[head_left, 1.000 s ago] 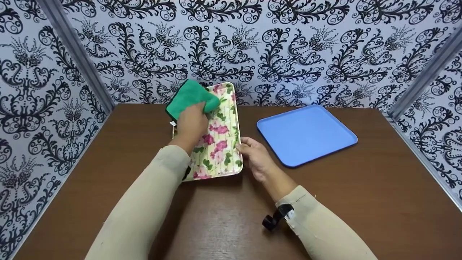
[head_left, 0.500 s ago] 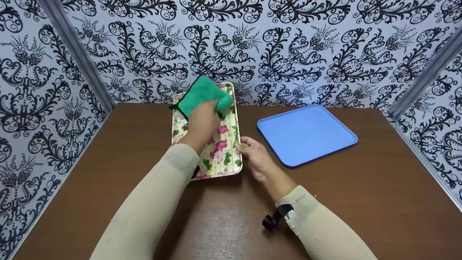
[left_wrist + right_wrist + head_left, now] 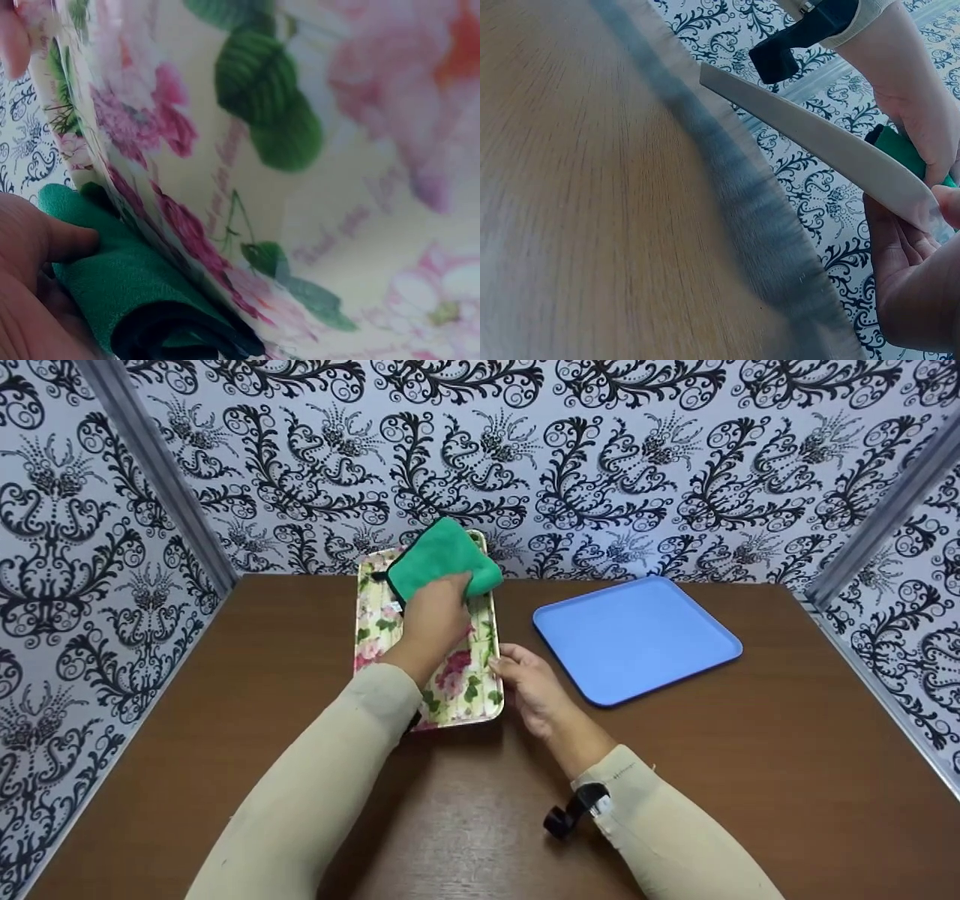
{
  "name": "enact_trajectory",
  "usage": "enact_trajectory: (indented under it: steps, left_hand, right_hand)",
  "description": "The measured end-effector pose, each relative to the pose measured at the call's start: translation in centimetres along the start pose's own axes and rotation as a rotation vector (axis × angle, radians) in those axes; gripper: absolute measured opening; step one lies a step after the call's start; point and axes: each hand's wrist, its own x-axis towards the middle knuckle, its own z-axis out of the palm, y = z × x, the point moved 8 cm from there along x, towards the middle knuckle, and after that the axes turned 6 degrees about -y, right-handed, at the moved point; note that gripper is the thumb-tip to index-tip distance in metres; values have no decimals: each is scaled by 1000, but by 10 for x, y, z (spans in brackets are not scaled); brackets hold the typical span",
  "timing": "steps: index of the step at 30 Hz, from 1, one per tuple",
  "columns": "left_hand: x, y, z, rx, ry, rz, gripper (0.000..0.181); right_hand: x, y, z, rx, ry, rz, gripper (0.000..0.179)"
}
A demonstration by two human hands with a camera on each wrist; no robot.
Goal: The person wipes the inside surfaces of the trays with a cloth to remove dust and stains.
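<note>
While the right hand (image 3: 531, 690) grips the right rim of the floral tray (image 3: 454, 679), tilted over the surface (image 3: 465, 810), the left hand (image 3: 436, 615), gripping the cloth (image 3: 441, 556), has shifted it rightward across the tray's far end to that rim, suggesting one wiping pass there is nearly complete.

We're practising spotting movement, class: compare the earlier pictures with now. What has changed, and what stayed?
The left hand has moved the green cloth rightward across the flowered tray, from its left side toward its right edge. Nothing was taken hold of or let go. The right hand still grips the flowered tray's right edge, and the blue tray lies where it was.
</note>
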Motion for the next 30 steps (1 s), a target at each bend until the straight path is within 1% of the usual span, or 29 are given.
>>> enact_trajectory:
  steps: [5,9,11,13,16,21,24,30]
  left_hand:
    - [-2,4,3,55,-36,60,62]
    - [-4,3,5,112,-73,94,62]
    - [-6,2,6,145,-80,117,60]
    - [-7,0,6,178,-79,141,57]
    - [-9,-3,4,220,-62,175,53]
    - [-13,-11,1,260,-33,222,51]
    - [-14,-18,-1,271,-34,224,52]
    - [-14,-34,-5,287,-47,188,51]
  right_hand:
    - [0,-1,-2,12,22,-7,13]
    - [0,-1,-3,21,36,-8,13]
    - [0,0,-4,23,46,-7,13]
    - [0,0,-4,22,56,-4,14]
    - [0,1,-5,23,63,-1,14]
    - [0,0,-3,23,55,-3,15]
    - [0,0,-4,25,61,-4,15]
    - [1,0,-6,25,85,-10,18]
